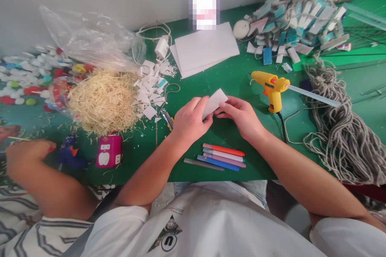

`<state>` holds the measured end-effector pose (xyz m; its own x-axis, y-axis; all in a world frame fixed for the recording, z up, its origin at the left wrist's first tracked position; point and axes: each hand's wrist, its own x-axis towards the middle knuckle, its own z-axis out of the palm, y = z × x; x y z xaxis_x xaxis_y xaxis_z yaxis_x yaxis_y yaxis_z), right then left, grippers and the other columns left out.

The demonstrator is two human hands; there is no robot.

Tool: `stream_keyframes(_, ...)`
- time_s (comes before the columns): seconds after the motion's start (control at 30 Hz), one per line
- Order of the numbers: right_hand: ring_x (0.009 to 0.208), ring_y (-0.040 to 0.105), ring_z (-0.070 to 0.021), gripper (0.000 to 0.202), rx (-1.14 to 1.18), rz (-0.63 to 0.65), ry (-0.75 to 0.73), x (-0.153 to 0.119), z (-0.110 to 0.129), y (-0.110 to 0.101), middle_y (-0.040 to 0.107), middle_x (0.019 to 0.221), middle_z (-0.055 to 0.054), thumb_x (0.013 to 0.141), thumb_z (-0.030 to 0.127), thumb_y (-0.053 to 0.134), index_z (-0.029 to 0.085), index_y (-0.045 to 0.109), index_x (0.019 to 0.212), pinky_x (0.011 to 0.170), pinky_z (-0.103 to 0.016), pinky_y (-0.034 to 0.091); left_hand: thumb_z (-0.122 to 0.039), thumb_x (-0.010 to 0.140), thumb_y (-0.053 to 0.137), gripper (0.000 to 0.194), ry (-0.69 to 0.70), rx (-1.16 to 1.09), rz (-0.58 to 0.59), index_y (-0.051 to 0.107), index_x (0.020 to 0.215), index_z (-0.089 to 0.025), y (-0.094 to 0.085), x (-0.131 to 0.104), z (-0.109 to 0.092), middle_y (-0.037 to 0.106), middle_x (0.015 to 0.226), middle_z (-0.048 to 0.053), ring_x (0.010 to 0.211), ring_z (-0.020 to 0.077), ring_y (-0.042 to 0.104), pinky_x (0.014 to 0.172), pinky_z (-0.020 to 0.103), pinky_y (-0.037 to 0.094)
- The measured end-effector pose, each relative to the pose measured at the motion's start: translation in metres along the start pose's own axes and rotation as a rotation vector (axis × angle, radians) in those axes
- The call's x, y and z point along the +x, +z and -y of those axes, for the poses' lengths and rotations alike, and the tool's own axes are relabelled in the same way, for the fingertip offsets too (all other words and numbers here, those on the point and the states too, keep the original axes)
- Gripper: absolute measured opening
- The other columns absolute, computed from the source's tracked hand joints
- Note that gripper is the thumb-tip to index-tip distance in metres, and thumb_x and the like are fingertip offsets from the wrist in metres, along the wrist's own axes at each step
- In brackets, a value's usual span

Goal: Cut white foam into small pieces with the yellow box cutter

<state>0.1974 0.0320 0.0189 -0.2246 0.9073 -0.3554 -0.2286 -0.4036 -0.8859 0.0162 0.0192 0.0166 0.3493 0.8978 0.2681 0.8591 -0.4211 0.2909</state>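
Observation:
Between my two hands, above the green table, is a small white piece of card [214,102]. My left hand [192,118] is closed round its lower left end, with the thumb along the near side. At its upper right end, my right hand [238,113] pinches the card between thumb and fingers. Several marker pens [223,157] in orange, white, purple, blue and grey lie just below my hands. A utility knife [167,119] is partly hidden behind my left wrist. To the right of my hands rests a yellow hot glue gun [271,88] with a clear glue stick in its back.
White card sheets [208,50] lie behind my hands. Left are card scraps [150,92], a straw heap [102,98], bottle caps [27,74] and a magenta power adapter [109,151]. Grey yarn [337,128] and cut card pieces [301,20] lie right. A co-worker's hand [28,154] is far left.

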Motion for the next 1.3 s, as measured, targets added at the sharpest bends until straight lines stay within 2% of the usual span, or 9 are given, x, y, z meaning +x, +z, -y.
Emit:
stream_keyframes(0.1,0.070,0.066,-0.0143,0.042,-0.067,-0.106,-0.050,0.001,0.000,-0.003,0.074,0.076,-0.001,0.067,0.056,0.088,0.021,0.078,0.089,0.069,-0.029,0.056,-0.023,0.094,0.055,0.037,0.062,0.038,-0.001,0.063,0.129,-0.015,-0.001,0.000,0.001,0.073,0.111,0.012,0.099,0.0258,0.073,0.081,0.033,0.059)
stream_keyframes(0.3,0.068,0.068,-0.0151,0.036,0.005,-0.223,-0.066,0.002,0.002,-0.005,0.071,0.071,0.000,0.067,0.051,0.088,0.021,0.076,0.082,0.074,-0.033,0.061,-0.030,0.092,0.068,0.052,0.099,-0.009,-0.033,0.054,0.140,-0.014,-0.006,0.001,0.004,0.070,0.123,0.015,0.111,0.0282,0.070,0.094,0.037,0.058)
stream_keyframes(0.37,0.068,0.068,-0.0145,0.035,0.043,-0.277,-0.086,0.003,0.004,-0.005,0.070,0.070,0.000,0.066,0.049,0.089,0.021,0.075,0.081,0.074,-0.032,0.061,-0.030,0.091,0.070,0.048,0.100,-0.009,-0.063,0.057,0.134,-0.013,-0.008,0.002,0.008,0.071,0.121,0.015,0.110,0.0280,0.071,0.093,0.036,0.058)
stream_keyframes(0.47,0.067,0.068,-0.0132,0.036,0.067,-0.335,-0.123,0.004,0.005,-0.006,0.070,0.070,0.001,0.065,0.049,0.089,0.021,0.074,0.081,0.073,-0.031,0.062,-0.029,0.094,0.067,0.030,0.097,0.008,-0.099,0.063,0.121,-0.015,-0.009,0.003,0.014,0.073,0.114,0.013,0.104,0.0263,0.073,0.086,0.034,0.058)
stream_keyframes(0.57,0.066,0.068,-0.0126,0.040,0.081,-0.339,-0.121,0.004,0.004,-0.006,0.071,0.070,0.001,0.062,0.050,0.089,0.019,0.074,0.082,0.071,-0.030,0.062,-0.029,0.099,0.061,0.025,0.110,0.020,-0.137,0.064,0.121,-0.017,-0.008,0.002,0.017,0.074,0.112,0.011,0.102,0.0243,0.073,0.084,0.033,0.058)
stream_keyframes(0.73,0.065,0.068,-0.0119,0.039,0.088,-0.349,-0.126,0.004,0.004,-0.005,0.070,0.069,0.002,0.061,0.049,0.089,0.019,0.073,0.081,0.070,-0.028,0.062,-0.029,0.097,0.065,0.032,0.146,-0.050,-0.194,0.062,0.126,-0.017,-0.006,0.002,0.018,0.074,0.115,0.011,0.104,0.0231,0.073,0.089,0.031,0.059)
stream_keyframes(0.9,0.064,0.067,-0.0115,0.038,0.088,-0.361,-0.127,0.004,0.005,-0.004,0.070,0.069,0.003,0.061,0.048,0.089,0.020,0.073,0.081,0.070,-0.029,0.062,-0.032,0.098,0.065,0.028,0.162,-0.060,-0.204,0.063,0.122,-0.017,-0.005,0.003,0.020,0.075,0.113,0.010,0.103,0.0218,0.074,0.088,0.030,0.059)
stream_keyframes(1.1,0.066,0.067,-0.0117,0.038,0.116,-0.361,-0.108,0.004,0.006,-0.003,0.072,0.071,0.001,0.060,0.045,0.090,0.018,0.074,0.082,0.070,-0.028,0.062,-0.031,0.099,0.063,0.027,0.098,-0.048,-0.168,0.065,0.122,-0.018,-0.004,0.002,0.021,0.076,0.116,0.011,0.103,0.0226,0.075,0.090,0.033,0.061)
stream_keyframes(1.3,0.070,0.068,-0.0140,0.034,0.034,-0.319,-0.113,0.005,-0.001,-0.009,0.071,0.075,0.000,0.070,0.046,0.083,0.019,0.073,0.087,0.075,-0.033,0.063,-0.029,0.099,0.059,0.023,0.157,0.020,-0.189,0.069,0.115,-0.016,-0.004,0.004,0.023,0.078,0.110,0.011,0.100,0.0234,0.076,0.083,0.032,0.061)
